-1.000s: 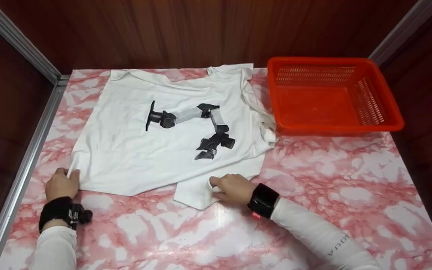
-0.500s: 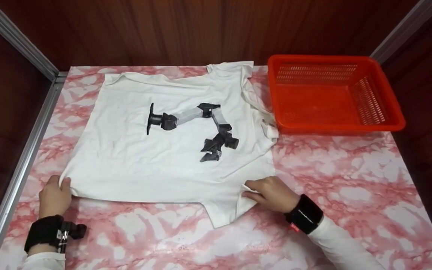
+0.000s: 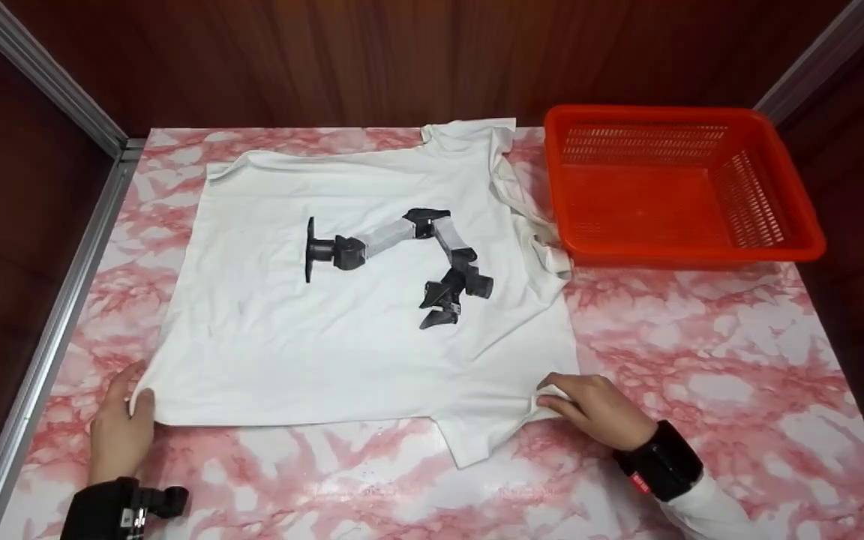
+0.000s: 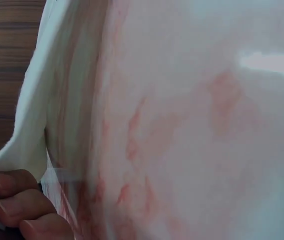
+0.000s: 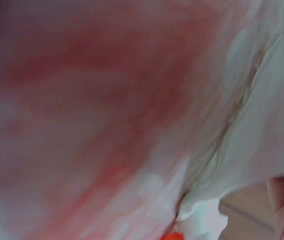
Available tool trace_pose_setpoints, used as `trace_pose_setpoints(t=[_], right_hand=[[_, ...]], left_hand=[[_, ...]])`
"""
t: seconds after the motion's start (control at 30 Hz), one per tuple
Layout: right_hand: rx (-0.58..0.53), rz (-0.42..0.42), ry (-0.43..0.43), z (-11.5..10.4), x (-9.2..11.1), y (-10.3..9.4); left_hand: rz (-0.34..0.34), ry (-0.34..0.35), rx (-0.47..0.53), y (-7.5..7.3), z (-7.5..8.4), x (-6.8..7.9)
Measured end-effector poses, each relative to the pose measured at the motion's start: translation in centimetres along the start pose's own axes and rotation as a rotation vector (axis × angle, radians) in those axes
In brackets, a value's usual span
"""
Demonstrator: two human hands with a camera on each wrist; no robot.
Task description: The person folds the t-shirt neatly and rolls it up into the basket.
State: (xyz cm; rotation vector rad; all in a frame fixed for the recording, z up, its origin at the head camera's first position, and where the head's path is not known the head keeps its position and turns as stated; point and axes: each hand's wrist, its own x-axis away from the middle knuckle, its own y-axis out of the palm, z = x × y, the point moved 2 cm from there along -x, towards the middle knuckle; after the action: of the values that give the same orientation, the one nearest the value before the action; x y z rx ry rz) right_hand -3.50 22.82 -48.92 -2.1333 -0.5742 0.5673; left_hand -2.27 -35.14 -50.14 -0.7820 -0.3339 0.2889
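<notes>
While the left hand [image 3: 123,431] grips the hem corner of one white T-shirt [image 3: 274,352], the right hand [image 3: 601,411] pinches the same shirt near its closer sleeve [image 3: 468,439]. Fingers of both: closed on cloth, thumb opposite, a fold of fabric in each grip. Left wrist view: three fingertips [image 4: 24,207] curled at the cloth edge. Right wrist view: fingers at the frame's lower right edge, cut off; number cannot be told.

Shirt: one, spread on one red-and-white marbled table [image 3: 702,330], hem to the left, neck end to the right, bunched. Sleeves on it: two, one at the far edge, one at the near edge. Print: one mechanical arm [image 3: 349,253], black and grey, on the upper face. Creases run from the right-hand grip toward the print.

Basket [image 3: 691,251]: one, red-orange, slotted walls, at the far right, just beside the neck end; contact cannot be told. Wristbands: two, black, one left [image 3: 98,510], one right [image 3: 664,459]. Small black device [image 3: 169,501]: one visible, on the left band.
</notes>
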Motion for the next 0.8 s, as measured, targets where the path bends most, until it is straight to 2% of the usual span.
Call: trace_pose_setpoints(t=[0.13,0.23,0.33,0.43,0.5,0.6,0.7,0.8], right_hand=[[-0.067,0.019,0.050,-0.4,0.9,-0.1],[-0.138,0.024,0.088,-1.0,1.4,-0.1],[-0.181,0.040,0.109,-1.6,1.6,-0.2],[-0.189,0.066,0.091,-2.1,1.7,-0.6],[-0.188,0.101,0.070,-2.4,1.4,-1.0],[-0.167,0.166,0.045,-2.8,0.8,-1.9],[-0.114,0.231,0.040,-2.8,-0.4,-3.2],[-0.039,0.297,0.040,-2.4,-2.1,-4.6]], left_hand=[[0.022,0.009,0.047,-0.4,0.3,-0.4],[0.033,-0.020,0.051,-0.8,0.5,-0.7],[0.051,-0.075,0.032,-1.2,0.5,-0.7],[0.090,-0.145,0.076,-1.6,0.6,-0.5],[0.112,-0.202,0.211,-1.9,0.8,-0.5],[0.099,-0.263,0.529,-2.5,1.3,-0.9],[0.043,-0.271,0.811,-3.1,2.2,-1.7],[-0.051,-0.216,0.933,-3.6,3.3,-2.8]])
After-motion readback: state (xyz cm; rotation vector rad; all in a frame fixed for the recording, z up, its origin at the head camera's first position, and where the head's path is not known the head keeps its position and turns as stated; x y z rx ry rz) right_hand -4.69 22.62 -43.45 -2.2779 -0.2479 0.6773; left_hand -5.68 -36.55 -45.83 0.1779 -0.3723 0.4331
